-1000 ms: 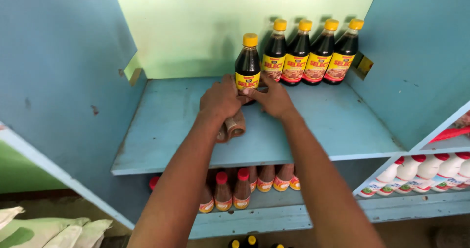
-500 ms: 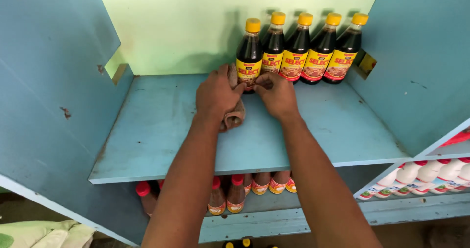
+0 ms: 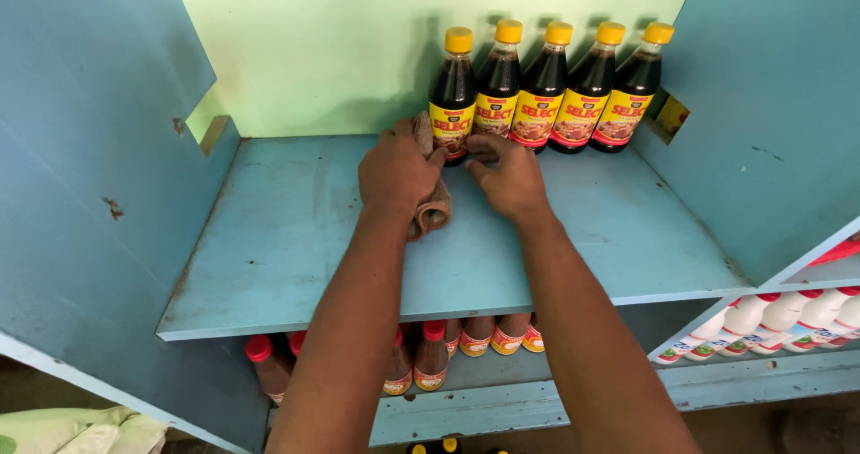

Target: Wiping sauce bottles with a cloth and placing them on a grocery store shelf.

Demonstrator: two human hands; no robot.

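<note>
Left hand [image 3: 395, 171] clutches a brown cloth [image 3: 432, 205] on the blue shelf [image 3: 269, 248]; right hand [image 3: 509, 179] rests open-fingered, touching the leftmost dark bottle [image 3: 452, 91].

The left hand [image 3: 397, 172] covered most of the brown cloth [image 3: 432, 205]. At six o'clock, the shelf [image 3: 296, 239] hid the red-capped bottles' [image 3: 432, 355] upper parts.

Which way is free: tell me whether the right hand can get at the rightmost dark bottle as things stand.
Probably yes. The right hand rests by the leftmost bottle, and bare blue shelf lies between it and the rightmost dark bottle; nothing stands in front.
</note>
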